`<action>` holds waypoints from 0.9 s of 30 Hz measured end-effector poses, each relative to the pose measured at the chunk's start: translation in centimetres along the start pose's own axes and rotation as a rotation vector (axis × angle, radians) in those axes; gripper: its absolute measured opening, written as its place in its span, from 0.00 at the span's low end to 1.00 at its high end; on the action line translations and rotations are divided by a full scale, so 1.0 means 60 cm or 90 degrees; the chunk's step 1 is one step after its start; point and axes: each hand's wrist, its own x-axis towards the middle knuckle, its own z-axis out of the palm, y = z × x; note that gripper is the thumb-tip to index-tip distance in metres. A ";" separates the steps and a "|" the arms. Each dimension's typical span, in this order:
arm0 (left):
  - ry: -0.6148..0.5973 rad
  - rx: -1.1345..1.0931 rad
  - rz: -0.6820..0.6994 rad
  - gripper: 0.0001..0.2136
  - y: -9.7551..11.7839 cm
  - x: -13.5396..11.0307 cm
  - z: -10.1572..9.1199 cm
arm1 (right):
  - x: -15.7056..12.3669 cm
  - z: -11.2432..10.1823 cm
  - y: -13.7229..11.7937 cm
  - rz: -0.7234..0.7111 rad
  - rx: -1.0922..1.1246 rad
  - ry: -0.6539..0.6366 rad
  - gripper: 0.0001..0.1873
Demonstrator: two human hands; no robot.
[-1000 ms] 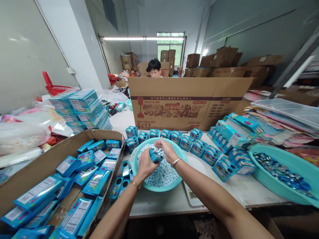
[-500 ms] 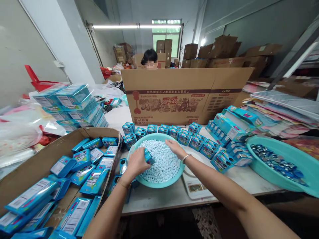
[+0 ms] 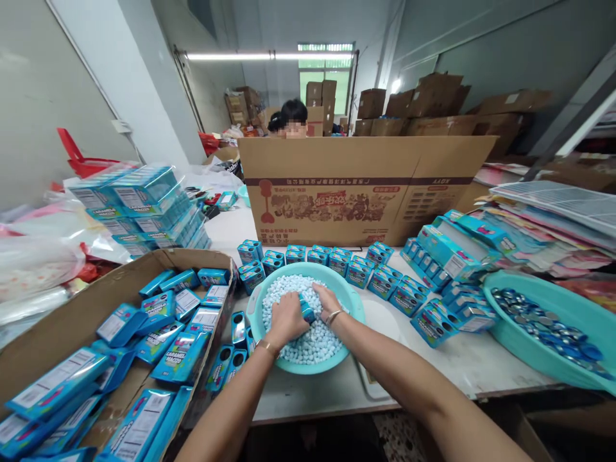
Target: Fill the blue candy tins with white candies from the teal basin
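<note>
A round turquoise basin point(image 3: 359, 316) full of small pale-blue candies point(image 3: 293, 287) stands on the table in front of me. My left hand point(image 3: 287, 317) is closed around a small blue box point(image 3: 307, 309), held tilted just over the candies. Close to its right, my right hand point(image 3: 328, 300) reaches into the candies, its fingers stretched and partly buried, beside the box. Small blue boxes with round holes point(image 3: 239, 328) stand left of the basin. More blue boxes point(image 3: 359, 272) form a curved row behind it. A white scale point(image 3: 373, 382) is partly covered by the basin and my right forearm.
At left is an open carton point(image 3: 224, 273) of blue boxes, with wrapped box stacks point(image 3: 144, 186) behind. A large upright carton point(image 3: 332, 154) blocks the far side; people's heads show above it. At right, a turquoise tub point(image 3: 505, 333) contains shiny blue pieces.
My left hand has moved right with the small box, closer to my right hand. My right hand has lowered into the candies. The basin now overlaps the scale more.
</note>
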 end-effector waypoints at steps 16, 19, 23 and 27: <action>0.263 -0.388 -0.063 0.33 -0.008 -0.021 0.006 | -0.045 0.055 -0.131 -0.022 0.050 -0.085 0.16; 0.256 -0.420 -0.070 0.32 -0.006 -0.016 0.001 | -0.046 0.054 -0.133 -0.031 0.009 -0.104 0.20; 0.233 -0.449 -0.072 0.31 0.000 -0.013 -0.006 | -0.048 0.055 -0.133 -0.038 -0.021 -0.120 0.22; 0.199 -0.490 -0.087 0.31 0.002 -0.010 -0.013 | -0.050 0.053 -0.138 -0.025 -0.033 -0.146 0.23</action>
